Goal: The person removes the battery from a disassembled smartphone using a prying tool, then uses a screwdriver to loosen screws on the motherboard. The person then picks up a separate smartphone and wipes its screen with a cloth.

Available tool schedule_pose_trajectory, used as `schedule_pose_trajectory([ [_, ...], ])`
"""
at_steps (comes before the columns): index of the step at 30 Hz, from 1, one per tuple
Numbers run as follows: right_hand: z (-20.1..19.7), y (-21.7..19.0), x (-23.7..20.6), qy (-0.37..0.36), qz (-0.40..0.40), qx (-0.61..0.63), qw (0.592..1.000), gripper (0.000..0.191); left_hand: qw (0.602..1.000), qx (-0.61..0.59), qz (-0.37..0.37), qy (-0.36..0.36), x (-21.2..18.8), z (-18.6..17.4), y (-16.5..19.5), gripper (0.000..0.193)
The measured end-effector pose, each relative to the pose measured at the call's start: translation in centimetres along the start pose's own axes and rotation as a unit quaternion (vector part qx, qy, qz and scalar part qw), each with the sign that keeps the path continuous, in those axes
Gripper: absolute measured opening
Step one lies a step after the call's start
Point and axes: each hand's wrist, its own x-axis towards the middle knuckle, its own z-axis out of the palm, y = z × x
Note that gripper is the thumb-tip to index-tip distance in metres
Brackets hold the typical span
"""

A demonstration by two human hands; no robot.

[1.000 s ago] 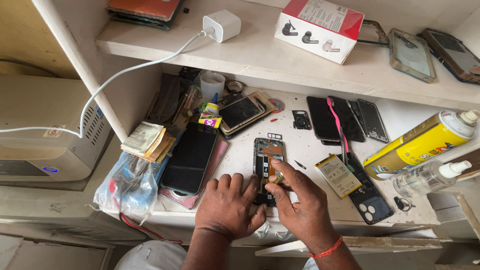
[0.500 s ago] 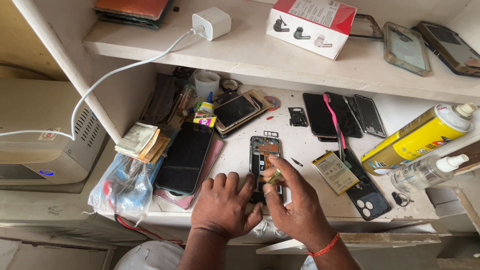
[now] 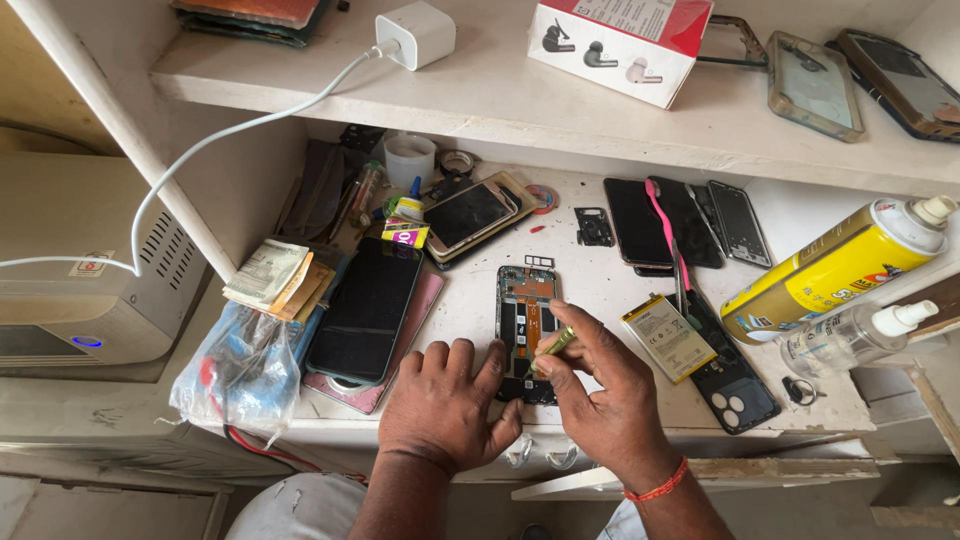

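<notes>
My left hand [image 3: 440, 405] lies flat, palm down, at lower centre of the frame, fingers spread, their tips pressing the lower end of the opened phone [image 3: 527, 325]. The phone lies face down on the white surface [image 3: 590, 290], back cover off, with an orange strip and dark internals exposed; it sits just right of centre. My right hand [image 3: 605, 400] is pinched shut around a small yellow-green tool [image 3: 556, 343], whose tip meets the phone's lower interior. The two hands are close together, almost touching over the phone's bottom edge.

Just left of the phone lies a large dark phone [image 3: 365, 305], screen up, on a pinkish cover. Further left, a folded wad of paper [image 3: 272, 275] and a clear plastic bag [image 3: 240, 365] at the edge. To the right of my right hand lies a flat battery [image 3: 667, 337], and beside it a dark back cover [image 3: 730, 385] with camera holes. A yellow spray can [image 3: 835, 268] and a clear bottle [image 3: 850, 337] lie at far right. Upper centre, dark phones [image 3: 660, 222] lie side by side with a pink tool across them. On the shelf [image 3: 480, 85] above stand a white charger [image 3: 415, 32] and a red-and-white box [image 3: 622, 40].
</notes>
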Motion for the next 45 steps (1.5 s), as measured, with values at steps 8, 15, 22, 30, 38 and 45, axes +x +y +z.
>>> schedule_pose_trajectory([
  [8,-0.2,-0.6,0.4,-0.027,0.025,0.020,0.999,0.061,1.000,0.006,0.005,0.013,0.0,0.0,0.0,0.068],
  [15,-0.2,-0.9,0.6,-0.037,0.017,0.027,0.999,0.060,1.000,0.005,0.003,0.007,0.0,0.0,0.0,0.070],
  [22,-0.2,-0.4,0.9,-0.004,-0.021,-0.030,0.999,0.053,1.000,0.008,0.003,-0.001,0.0,-0.1,0.0,0.069],
  [30,-0.9,-0.1,0.8,-0.032,0.010,-0.022,0.999,0.050,1.000,0.009,-0.002,-0.014,0.0,0.0,0.0,0.068],
  [38,-0.3,-0.3,0.8,-0.062,0.005,0.014,0.998,0.050,1.000,0.006,0.006,0.010,0.0,-0.1,0.0,0.070],
  [45,0.8,0.9,0.1,-0.004,-0.051,0.020,0.999,0.055,1.000,0.012,0.009,0.027,-0.1,0.0,0.0,0.067],
])
